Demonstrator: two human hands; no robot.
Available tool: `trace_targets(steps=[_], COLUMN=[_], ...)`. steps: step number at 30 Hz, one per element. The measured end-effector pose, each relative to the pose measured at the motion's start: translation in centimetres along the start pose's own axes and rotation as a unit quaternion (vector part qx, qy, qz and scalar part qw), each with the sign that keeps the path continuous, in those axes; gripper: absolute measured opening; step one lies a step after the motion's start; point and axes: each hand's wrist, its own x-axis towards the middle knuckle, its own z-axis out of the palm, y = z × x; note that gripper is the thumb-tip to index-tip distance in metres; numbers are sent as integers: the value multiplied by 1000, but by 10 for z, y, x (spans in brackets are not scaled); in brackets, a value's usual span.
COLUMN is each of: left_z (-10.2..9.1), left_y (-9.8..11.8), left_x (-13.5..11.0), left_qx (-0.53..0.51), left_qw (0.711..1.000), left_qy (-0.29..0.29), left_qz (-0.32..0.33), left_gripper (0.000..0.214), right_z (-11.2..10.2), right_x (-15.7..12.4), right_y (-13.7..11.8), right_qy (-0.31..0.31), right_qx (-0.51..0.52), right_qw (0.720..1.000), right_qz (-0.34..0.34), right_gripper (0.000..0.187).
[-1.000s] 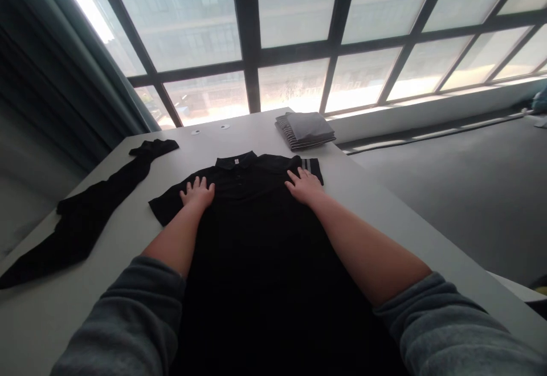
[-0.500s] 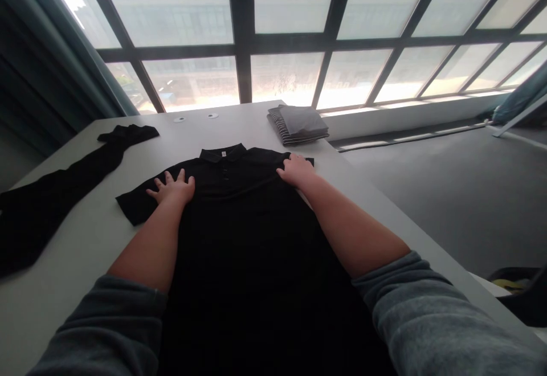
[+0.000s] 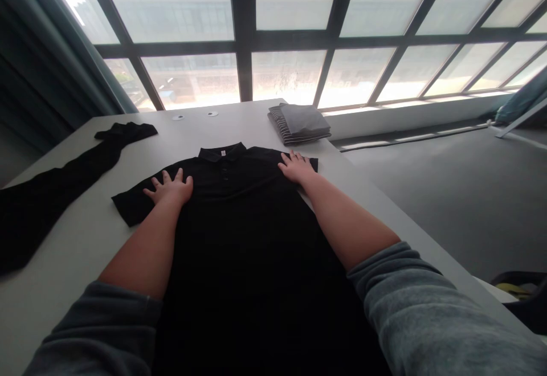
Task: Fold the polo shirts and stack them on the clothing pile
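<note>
A black short-sleeved polo shirt lies spread front side up on the white table, its collar at the far end and its lower part running toward me. Flat on the shirt by the left sleeve rests my left hand, fingers spread, holding nothing. My right hand lies on the shirt near the right sleeve, also with its fingers apart. Part of the right sleeve is hidden under that hand.
Another black garment stretches along the table's left side. Folded grey and striped clothes are stacked at the far right corner. Two round white discs sit near the back edge. A dark bin stands at lower right.
My right hand's fingers have spread out more on the shirt, and more of the right sleeve's end shows. The left hand has shifted slightly to the left.
</note>
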Motion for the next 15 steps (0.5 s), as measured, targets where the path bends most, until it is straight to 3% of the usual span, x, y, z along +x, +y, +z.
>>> trace_targets(steps=[10, 15], left_z=[-2, 3], left_y=[1, -2], left_x=[-2, 3], left_qx=[7, 5], left_qw=[1000, 1000], left_qy=[-8, 6], left_qz=[0, 5], left_gripper=[78, 77], right_z=[-2, 2], right_x=[4, 10], right_y=[3, 15], right_qy=[-2, 43], right_qx=[-4, -2], right_qw=[998, 997], right_qz=[56, 66], right_gripper=[83, 77])
